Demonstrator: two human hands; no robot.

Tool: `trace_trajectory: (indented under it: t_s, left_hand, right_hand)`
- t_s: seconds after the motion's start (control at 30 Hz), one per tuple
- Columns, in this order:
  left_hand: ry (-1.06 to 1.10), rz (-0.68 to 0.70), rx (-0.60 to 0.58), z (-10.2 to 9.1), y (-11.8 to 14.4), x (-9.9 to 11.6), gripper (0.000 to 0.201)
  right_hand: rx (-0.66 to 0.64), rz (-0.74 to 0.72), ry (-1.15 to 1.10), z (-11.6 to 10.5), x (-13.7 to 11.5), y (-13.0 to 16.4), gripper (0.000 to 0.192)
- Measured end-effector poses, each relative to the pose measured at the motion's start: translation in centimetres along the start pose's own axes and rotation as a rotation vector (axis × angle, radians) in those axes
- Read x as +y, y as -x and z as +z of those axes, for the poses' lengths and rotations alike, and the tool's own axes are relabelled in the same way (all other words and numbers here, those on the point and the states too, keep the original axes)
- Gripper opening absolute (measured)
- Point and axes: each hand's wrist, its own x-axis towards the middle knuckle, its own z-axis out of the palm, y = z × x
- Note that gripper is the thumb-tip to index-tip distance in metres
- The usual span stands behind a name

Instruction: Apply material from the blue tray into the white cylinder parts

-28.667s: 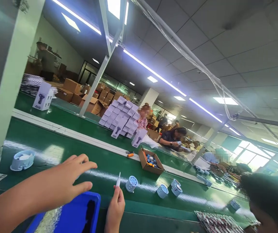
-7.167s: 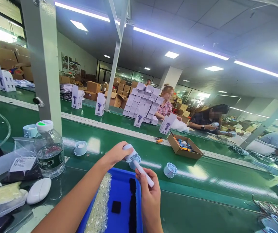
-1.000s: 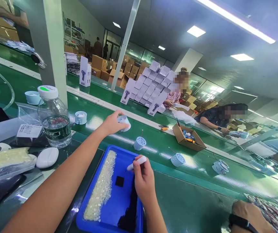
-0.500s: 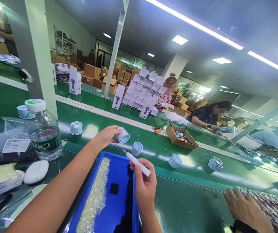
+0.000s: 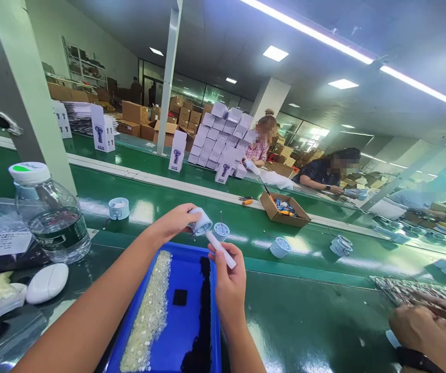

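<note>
Green belt (image 5: 324, 259), hands mid-tray (image 5: 186, 321), open rightward

Water bottle (image 5: 47, 215) w/ white cap at left, white oval case (image 5: 47, 283) just in front of it. Open cardboard box (image 5: 284, 210) on far side of green belt (image 5: 324, 259), stack of white cartons (image 5: 223, 140) behind. Co-worker's hand (image 5: 429, 331) bottom right.

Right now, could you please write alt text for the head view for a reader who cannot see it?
Left hand holds a small white part; right hand points a white pen tool at it, above a blue tray of clear and black bits on a green belt.
</note>
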Motion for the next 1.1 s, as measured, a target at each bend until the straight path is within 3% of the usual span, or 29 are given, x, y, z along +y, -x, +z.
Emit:
trace_trajectory:
  t_s: [0.23,0.4,0.5,0.67,0.8,0.87,0.97,1.03,1.1]
  left_hand:
    - [-0.025,0.002,0.014,1.3,0.5,0.7,0.020]
    - [-0.141,0.246,0.425,3.8,0.5,0.5,0.038]
    - [-0.207,0.328,0.539,5.1,0.5,0.2,0.045]
    - [0.126,0.250,0.429,5.7,0.7,0.1,0.047]
    - [0.097,0.317,0.385,5.9,0.9,0.2,0.036]
    - [0.046,0.314,0.257,5.9,0.9,0.2,0.026]
    - [0.050,0.227,0.042,5.0,0.7,0.4,0.031]
    - [0.074,0.223,0.074,3.6,0.4,0.6,0.035]
    - [0.069,0.261,0.214,1.8,0.0,0.6,0.041]
  right_hand:
    - [0.032,0.006,0.200,0.1,-0.3,0.1,0.034]
    - [-0.223,0.029,0.349,0.8,-0.5,0.6,0.033]
    - [-0.221,-0.013,0.337,1.3,-0.7,1.2,0.034]
    - [-0.171,-0.047,0.292,1.7,-0.8,1.4,0.038]
    - [-0.141,-0.054,0.247,1.5,-0.8,0.9,0.040]
    - [-0.084,-0.070,0.224,1.3,-0.8,0.6,0.041]
    - [-0.095,-0.080,0.239,0.8,-0.9,0.3,0.039]
    - [-0.153,-0.078,0.281,0.6,-1.1,0.3,0.036]
    - [-0.184,-0.068,0.323,0.6,-1.2,0.4,0.035]
